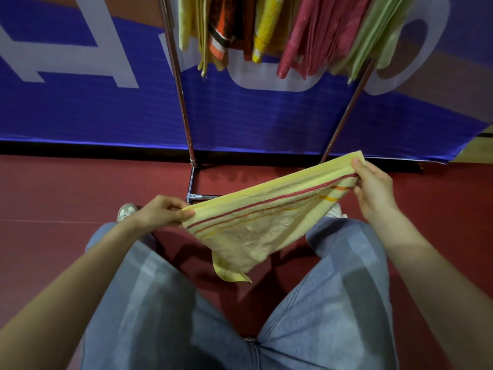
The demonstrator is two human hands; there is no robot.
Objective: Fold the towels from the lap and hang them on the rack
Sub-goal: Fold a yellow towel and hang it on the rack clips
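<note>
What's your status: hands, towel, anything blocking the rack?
Left hand pinches one end of the yellow striped towel, right hand the other. Towel doubled over, held taut. Rack ahead, hung with towels; nothing between.

Above the knees, the left hand point(162, 210) and right hand point(373, 188) each pinch an end of a yellow striped towel point(256, 222), its loose corner hanging between them. Beyond, more towels point(266, 28) hang on the rack point(181, 102).

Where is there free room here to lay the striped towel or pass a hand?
Both thighs of the jeans are bare, as is the red floor left of the rack. A hand passes between its posts below the hung towels, which crowd the top.
</note>
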